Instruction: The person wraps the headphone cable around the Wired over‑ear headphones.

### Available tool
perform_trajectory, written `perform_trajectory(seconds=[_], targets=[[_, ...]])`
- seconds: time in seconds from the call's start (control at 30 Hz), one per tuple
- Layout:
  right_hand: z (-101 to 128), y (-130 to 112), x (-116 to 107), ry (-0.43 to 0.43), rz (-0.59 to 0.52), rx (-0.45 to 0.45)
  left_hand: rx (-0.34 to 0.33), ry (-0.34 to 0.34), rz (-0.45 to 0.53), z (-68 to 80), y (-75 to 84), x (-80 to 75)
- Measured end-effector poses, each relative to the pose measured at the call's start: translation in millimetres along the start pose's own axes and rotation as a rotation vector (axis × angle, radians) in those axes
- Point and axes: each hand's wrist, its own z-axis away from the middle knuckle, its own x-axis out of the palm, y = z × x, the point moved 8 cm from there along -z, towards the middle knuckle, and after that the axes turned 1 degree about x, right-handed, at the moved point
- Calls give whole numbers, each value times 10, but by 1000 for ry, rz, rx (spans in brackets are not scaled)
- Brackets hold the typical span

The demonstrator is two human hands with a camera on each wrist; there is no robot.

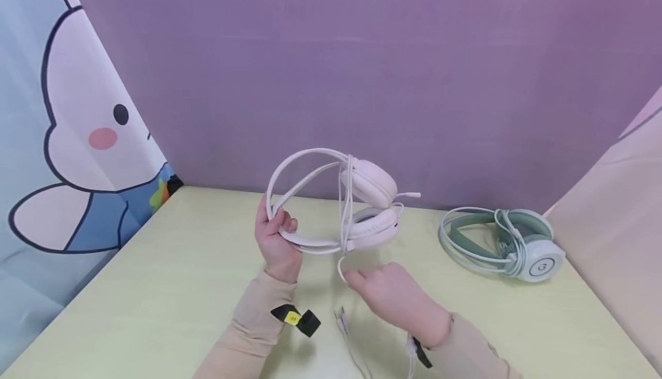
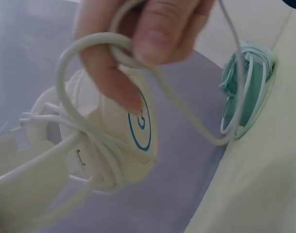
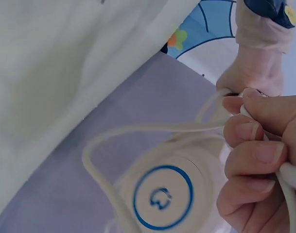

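My left hand (image 1: 279, 244) grips the headband of a white headset (image 1: 369, 229), held up off the table with its ear cups toward the right. White cable is wound around the headband arms beside the ear cups, and a thin microphone boom sticks out past them. Below the cups, my right hand (image 1: 395, 298) pinches the headset's white cable (image 1: 340, 267). In the right wrist view, the fingers (image 3: 254, 155) curl round that cable, close to an ear cup (image 3: 162, 196) with a blue ring. Two plugs (image 1: 341, 318) on the cable's end hang near the right hand.
A green and white headset (image 1: 535, 258) with its cable wrapped around it lies at the right of the pale yellow table (image 1: 155, 287). Behind stands a purple backdrop (image 1: 331, 80). A cartoon-printed cloth (image 1: 77, 138) hangs at the left.
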Motion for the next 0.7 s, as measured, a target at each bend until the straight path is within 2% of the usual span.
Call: perform_trajectory(seconds=[0.17, 0.37, 0.5, 0.6, 0.7], targets=[[-35, 91, -142, 43, 25, 7, -8, -53, -48, 41, -54, 35], [-50, 218, -272, 65, 59, 18, -76, -123, -124, 101, -143, 86], [-46, 268, -324, 66, 62, 11, -104, -142, -181, 150, -185, 112], [-41, 314, -356, 96, 5, 28, -118, -153, -210, 197, -217, 124], [-35, 380, -365, 109, -114, 79, -135, -172, -244, 249, -261, 133]])
